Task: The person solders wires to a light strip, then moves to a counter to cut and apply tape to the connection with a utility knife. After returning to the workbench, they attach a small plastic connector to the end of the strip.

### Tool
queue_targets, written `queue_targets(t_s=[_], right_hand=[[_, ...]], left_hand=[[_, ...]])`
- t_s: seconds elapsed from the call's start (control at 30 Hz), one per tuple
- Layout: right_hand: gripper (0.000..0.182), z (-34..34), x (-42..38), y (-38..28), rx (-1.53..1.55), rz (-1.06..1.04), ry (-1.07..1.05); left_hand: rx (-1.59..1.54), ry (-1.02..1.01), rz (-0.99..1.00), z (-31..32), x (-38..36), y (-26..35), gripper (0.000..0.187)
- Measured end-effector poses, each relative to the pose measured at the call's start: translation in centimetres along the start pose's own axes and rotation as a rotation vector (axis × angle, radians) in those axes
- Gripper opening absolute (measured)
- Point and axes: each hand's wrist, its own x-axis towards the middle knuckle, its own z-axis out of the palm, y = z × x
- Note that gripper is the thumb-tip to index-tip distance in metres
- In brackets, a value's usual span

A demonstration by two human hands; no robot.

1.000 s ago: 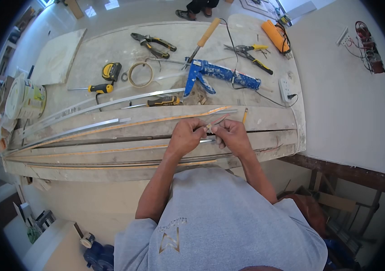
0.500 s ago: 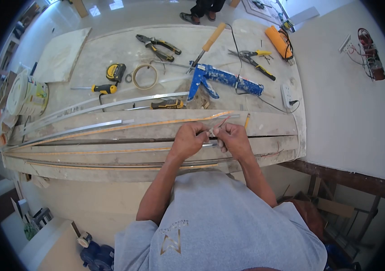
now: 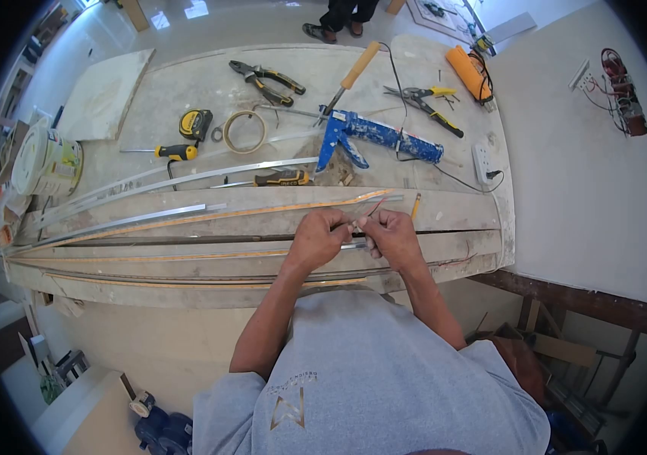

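Red wire (image 3: 377,205) is pinched in the right hand (image 3: 397,236), left hand (image 3: 317,236) closed, contents unclear.

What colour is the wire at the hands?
The wire looks reddish, in the head view.

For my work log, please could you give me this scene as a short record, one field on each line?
Left hand: pinching a small piece, mostly hidden
Right hand: fingertips at the same piece
Wire: thin red wire beside the fingertips
Strips: long, orange-faced strips lying on the table
Tools: pliers, tape measure, blue caulking gun, yellow-handled snips
Power: white power strip, one dark plug in it
Other person: legs and shoes beyond the table
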Motion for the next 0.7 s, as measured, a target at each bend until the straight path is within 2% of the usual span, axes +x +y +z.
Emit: queue_targets(t_s=[0.17,0.27,0.33,0.43,0.57,0.63,0.7], right_hand=[[0.032,0.3,0.2,0.2,-0.055,-0.007,0.036],[0.033,0.3,0.1,0.4,-0.091,-0.05,0.061],[0.034,0.3,0.1,0.1,-0.155,-0.053,0.093],[0.031,0.0,0.6,1.2,-0.197,-0.151,0.075],[0.026,0.0,-0.1,0.6,0.005,-0.179,0.018],[0.022,0.2,-0.9,0.7,0.23,-0.105,0.002],[0.021,-0.2,-1.0,1.5,0.197,-0.134,-0.004]], left_hand=[[0.022,-0.019,0.008,-0.2,0.0,0.2,0.02],[0.049,-0.016,0.086,-0.1,-0.1,0.2,0.021],[-0.083,-0.042,-0.059,-0.2,-0.1,1.0,0.024],[-0.111,-0.036,-0.022,-0.1,0.2,0.2,0.026],[-0.22,-0.065,-0.077,0.1,0.6,-0.4,0.021],[-0.29,-0.002,-0.082,0.3,0.3,0.0,0.017],[-0.254,-0.003,-0.092,0.2,0.0,1.0,0.016]])
